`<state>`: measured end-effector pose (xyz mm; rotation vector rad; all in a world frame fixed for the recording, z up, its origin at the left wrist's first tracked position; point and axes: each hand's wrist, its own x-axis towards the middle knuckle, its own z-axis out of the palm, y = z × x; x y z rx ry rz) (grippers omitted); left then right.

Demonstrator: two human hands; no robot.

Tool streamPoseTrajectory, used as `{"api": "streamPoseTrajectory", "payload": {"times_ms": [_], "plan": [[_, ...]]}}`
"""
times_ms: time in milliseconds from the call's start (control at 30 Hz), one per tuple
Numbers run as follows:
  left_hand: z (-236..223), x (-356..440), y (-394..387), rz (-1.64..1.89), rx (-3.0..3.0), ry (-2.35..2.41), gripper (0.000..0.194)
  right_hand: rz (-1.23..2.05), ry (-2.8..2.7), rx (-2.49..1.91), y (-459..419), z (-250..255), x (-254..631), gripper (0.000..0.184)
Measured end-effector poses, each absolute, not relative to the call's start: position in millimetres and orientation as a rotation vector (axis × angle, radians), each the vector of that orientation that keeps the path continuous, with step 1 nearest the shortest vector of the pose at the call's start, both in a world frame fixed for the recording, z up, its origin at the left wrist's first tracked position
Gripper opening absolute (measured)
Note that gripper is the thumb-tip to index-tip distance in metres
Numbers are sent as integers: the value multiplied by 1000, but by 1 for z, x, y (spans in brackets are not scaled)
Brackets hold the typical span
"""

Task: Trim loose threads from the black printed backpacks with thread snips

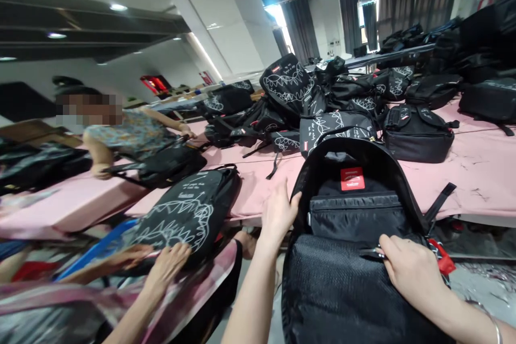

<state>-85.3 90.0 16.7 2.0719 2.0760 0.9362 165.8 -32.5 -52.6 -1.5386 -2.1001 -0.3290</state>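
An open black backpack [355, 226] leans against the pink table edge in front of me, showing a red label [352, 178] and an inner pocket. My left hand [277, 214] grips the left rim of its opening, fingers closed over the edge. At the lower right of the opening my right hand [407, 269] pinches a small metal zipper pull [373, 252], beside a red tag [441, 259].
Many black backpacks with white drawings [298, 91] are piled on the pink table [475, 172]. A co-worker's hands [161, 260] at left rest on another printed backpack [185, 215]. Another person [133, 134] across the table handles a bag.
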Motion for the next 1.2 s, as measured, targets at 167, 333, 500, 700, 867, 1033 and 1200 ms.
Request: {"api": "streamPoseTrajectory", "payload": {"times_ms": [167,333,500,700,867,1033,1200], "plan": [[39,-28,72,793,2500,1716,32,-314,-2108,-1557,-32,-53,164,12],[-7,7,65,206,2484,1511,22,-317,-2104,-1512,-36,-53,166,12],[-26,4,65,181,2534,1488,22,-291,-2086,-1523,-35,-55,166,10],[-24,7,61,-11,2676,1512,28,-147,-2115,-1541,-29,-55,169,12],[-29,15,63,-197,2727,1521,26,33,-1840,-1528,6,-35,201,21],[-30,24,64,-272,2757,1526,26,270,-1420,-1471,79,-25,242,21],[-31,27,66,-323,2783,1501,28,855,-1240,-1300,116,-45,261,29]]}}
